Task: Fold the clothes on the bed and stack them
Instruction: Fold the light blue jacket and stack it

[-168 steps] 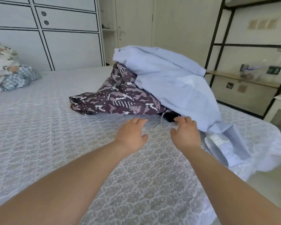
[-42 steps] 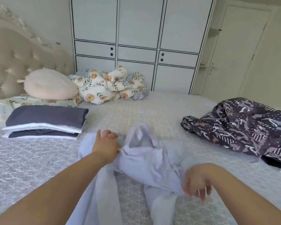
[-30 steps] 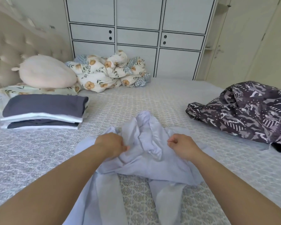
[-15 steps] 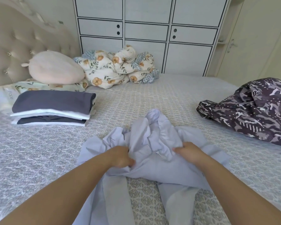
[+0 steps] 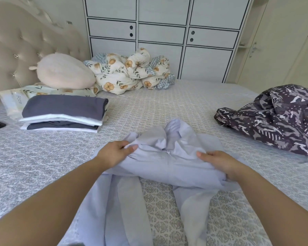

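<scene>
Head view: a pale blue garment (image 5: 167,166) lies bunched on the patterned bed cover (image 5: 43,166), two strips trailing toward the camera. Left hand (image 5: 114,153) pinches its upper edge, thumb over fabric; right hand (image 5: 219,164) grips its right side, fingers curled. One stack of four folded pieces (image 5: 64,112) sits far left; one crumpled camouflage-print garment (image 5: 274,118) far right.

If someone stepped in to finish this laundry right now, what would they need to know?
Left hand and right hand both grip the light blue garment, bunched mid-bed, not yet folded.
Done: a folded stack sits left, near the pillows.
Left: fold the blue garment, then the patterned dark garment crumpled at right, and add both to the stack.
</scene>
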